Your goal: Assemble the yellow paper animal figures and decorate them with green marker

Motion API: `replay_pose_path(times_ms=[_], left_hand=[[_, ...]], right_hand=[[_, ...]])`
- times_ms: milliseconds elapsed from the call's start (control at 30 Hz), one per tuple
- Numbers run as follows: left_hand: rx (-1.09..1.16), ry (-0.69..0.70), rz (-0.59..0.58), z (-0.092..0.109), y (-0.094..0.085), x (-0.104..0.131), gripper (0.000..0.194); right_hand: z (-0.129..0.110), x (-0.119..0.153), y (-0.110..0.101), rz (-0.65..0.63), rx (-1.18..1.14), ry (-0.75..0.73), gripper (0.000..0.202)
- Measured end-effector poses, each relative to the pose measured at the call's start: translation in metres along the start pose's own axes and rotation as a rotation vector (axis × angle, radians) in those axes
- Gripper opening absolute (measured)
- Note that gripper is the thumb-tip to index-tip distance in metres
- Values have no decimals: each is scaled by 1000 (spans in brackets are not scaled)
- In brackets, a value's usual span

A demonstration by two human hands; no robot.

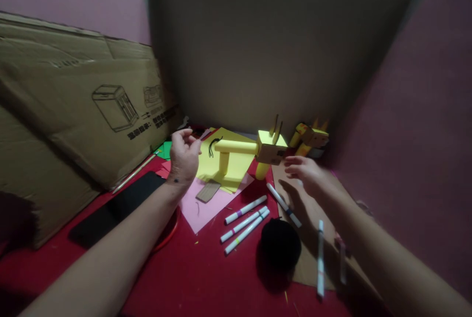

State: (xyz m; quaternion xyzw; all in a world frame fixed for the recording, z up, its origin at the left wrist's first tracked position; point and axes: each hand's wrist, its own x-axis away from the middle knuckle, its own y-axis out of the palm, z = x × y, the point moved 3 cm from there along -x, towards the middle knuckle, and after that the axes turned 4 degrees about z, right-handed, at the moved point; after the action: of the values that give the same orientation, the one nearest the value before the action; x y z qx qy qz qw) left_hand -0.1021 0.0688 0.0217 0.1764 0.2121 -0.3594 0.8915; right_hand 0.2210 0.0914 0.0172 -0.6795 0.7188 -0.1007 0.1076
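A yellow paper animal [238,147] stands on yellow paper sheets, with a rolled-tube body and legs, a box head [271,149] with a bare cardboard face, two thin brown horns and black strands for a tail. To its left hovers my left hand [185,157], fingers loosely bent, thumb apart, with nothing visible in it. My right hand [306,170] is beside the head's right side, fingers loosely stretched; whether the fingertips touch the cardboard, I cannot tell. Behind that hand stands a second yellow animal [311,136] with orange spikes and a cardboard face.
Several white markers [246,210] and a black yarn ball [280,244] lie on the red tabletop [177,277]. A cardboard scrap [208,191] rests on pink paper [195,214]. A dark flat panel [118,209] lies left, before a large cardboard box [73,110]. A cardboard sheet [306,263] lies right.
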Motion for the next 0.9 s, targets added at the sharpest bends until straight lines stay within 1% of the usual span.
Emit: replay_pose_path(times_ms=[100, 133, 167, 267, 333, 367, 400, 433, 467, 533, 633, 667, 733, 833, 900], left_hand=[[2, 50, -54, 11, 2, 8, 26], [3, 71, -88, 16, 3, 12, 25], [2, 91, -129, 20, 4, 16, 23], [-17, 168, -277, 32, 6, 34, 18], [-61, 263, -410, 41, 8, 47, 14], [-82, 325, -470, 45, 8, 55, 11], [-133, 449, -557, 50, 10, 63, 11], [-174, 560, -627, 54, 11, 71, 12], [-204, 655, -720, 57, 12, 79, 12], [-237, 787, -870, 59, 15, 93, 15], [-281, 916, -993, 55, 20, 108, 17], [-294, 937, -1015, 53, 21, 112, 17], [-302, 933, -1033, 49, 23, 116, 17], [-291, 875, -1002, 46, 23, 115, 15], [-287, 843, -973, 44, 23, 113, 16]], right_hand=[[-7, 24, -23, 119, -14, -117, 23], [-10, 36, -27, 113, -10, -147, 20], [-13, 49, -30, 78, 10, -183, 18], [-24, 91, -21, -238, 241, -329, 34], [-26, 115, -8, -475, 437, -395, 58], [-26, 124, -2, -562, 505, -434, 72], [-25, 131, 4, -613, 572, -459, 83], [-21, 135, 10, -655, 639, -466, 90], [-16, 137, 14, -660, 701, -460, 96], [-4, 138, 19, -636, 793, -446, 105], [9, 140, 21, -610, 784, -464, 107], [10, 140, 21, -599, 763, -471, 107], [7, 142, 21, -573, 715, -471, 103], [0, 145, 22, -536, 652, -434, 96], [-2, 146, 25, -511, 619, -422, 95]])
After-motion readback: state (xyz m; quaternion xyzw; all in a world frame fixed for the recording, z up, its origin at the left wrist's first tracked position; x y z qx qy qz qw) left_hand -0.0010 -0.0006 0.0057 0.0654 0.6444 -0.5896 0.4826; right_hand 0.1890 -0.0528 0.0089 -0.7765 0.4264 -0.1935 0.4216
